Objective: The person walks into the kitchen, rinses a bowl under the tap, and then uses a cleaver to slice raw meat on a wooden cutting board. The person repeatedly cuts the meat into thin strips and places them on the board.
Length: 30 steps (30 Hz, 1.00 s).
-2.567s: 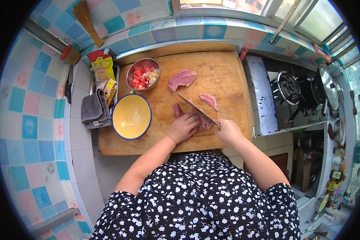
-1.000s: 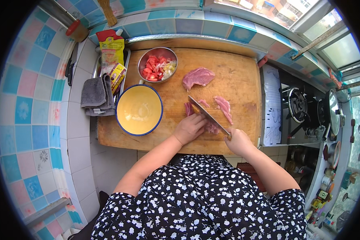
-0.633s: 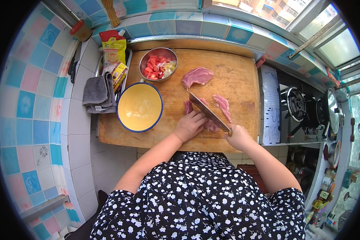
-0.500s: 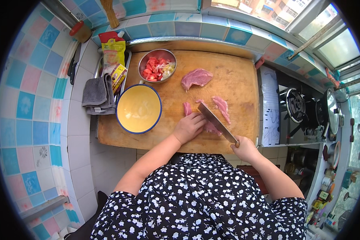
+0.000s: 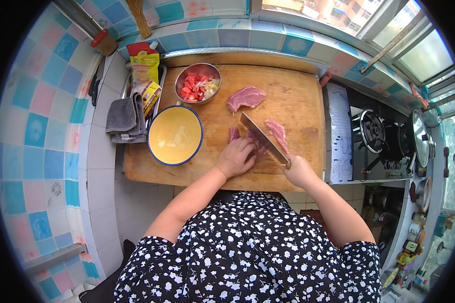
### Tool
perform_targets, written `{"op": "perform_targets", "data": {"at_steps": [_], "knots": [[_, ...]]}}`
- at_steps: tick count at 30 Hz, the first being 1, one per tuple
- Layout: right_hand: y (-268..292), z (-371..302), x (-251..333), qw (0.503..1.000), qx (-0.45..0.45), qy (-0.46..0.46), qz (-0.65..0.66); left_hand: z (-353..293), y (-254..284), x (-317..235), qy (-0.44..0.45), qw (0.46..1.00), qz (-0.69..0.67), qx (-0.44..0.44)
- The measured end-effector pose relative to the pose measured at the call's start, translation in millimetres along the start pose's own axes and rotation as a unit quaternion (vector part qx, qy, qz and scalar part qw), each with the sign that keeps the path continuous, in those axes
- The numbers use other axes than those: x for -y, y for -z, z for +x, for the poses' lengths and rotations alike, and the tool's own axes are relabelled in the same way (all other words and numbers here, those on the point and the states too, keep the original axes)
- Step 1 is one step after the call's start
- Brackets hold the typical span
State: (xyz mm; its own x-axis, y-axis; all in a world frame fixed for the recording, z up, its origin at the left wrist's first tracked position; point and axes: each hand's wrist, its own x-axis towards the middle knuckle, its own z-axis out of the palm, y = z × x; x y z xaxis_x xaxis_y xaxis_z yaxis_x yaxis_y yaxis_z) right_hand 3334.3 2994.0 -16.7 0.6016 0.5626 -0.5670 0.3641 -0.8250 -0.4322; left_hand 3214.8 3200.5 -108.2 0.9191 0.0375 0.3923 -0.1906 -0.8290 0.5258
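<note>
My right hand [image 5: 300,172] grips the handle of a cleaver [image 5: 264,138], its blade slanting up to the left across the wooden cutting board [image 5: 187,174]. Close to the left side of the blade, my left hand [image 5: 236,157] presses down on a piece of raw meat [image 5: 234,134] with bent fingers that partly cover it. A cut strip of meat [image 5: 276,134] lies just right of the blade. Farther back on the board rests a larger slab of meat [image 5: 246,97], touched by neither hand.
Left on the board stand a yellow basin [image 5: 174,135] with a blue rim and a metal bowl [image 5: 218,87] of chopped tomato and pale pieces. A grey towel [image 5: 125,118] and yellow pouch [image 5: 145,68] sit beyond the left edge. A gas stove [image 5: 371,131] is at the right.
The cleaver and my right hand have shifted left and slightly away from me, the blade's tip now nearer the large slab. My left hand still presses the meat, slightly farther left.
</note>
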Motion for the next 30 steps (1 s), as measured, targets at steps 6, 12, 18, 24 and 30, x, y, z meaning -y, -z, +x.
{"op": "perform_targets", "data": {"at_steps": [6,12,18,24,30], "knots": [[4,-15,-7,1.0,0.02,0.001,0.009,4,-3,0,-0.041,0.996,0.068,-0.046],[2,-18,-8,1.0,0.001,0.012,-0.012,1,-8,3,-0.027,0.999,0.029,-0.017],[3,2,-1,1.0,0.029,-0.006,-0.011,6,-7,2,-0.034,0.999,-0.01,-0.036],[-16,30,35,0.998,-0.038,0.039,0.0,3,-9,2,-0.023,0.999,0.003,-0.044],[0,-27,-18,1.0,0.01,-0.017,-0.008,4,-8,1,-0.019,0.999,0.028,-0.041]]}}
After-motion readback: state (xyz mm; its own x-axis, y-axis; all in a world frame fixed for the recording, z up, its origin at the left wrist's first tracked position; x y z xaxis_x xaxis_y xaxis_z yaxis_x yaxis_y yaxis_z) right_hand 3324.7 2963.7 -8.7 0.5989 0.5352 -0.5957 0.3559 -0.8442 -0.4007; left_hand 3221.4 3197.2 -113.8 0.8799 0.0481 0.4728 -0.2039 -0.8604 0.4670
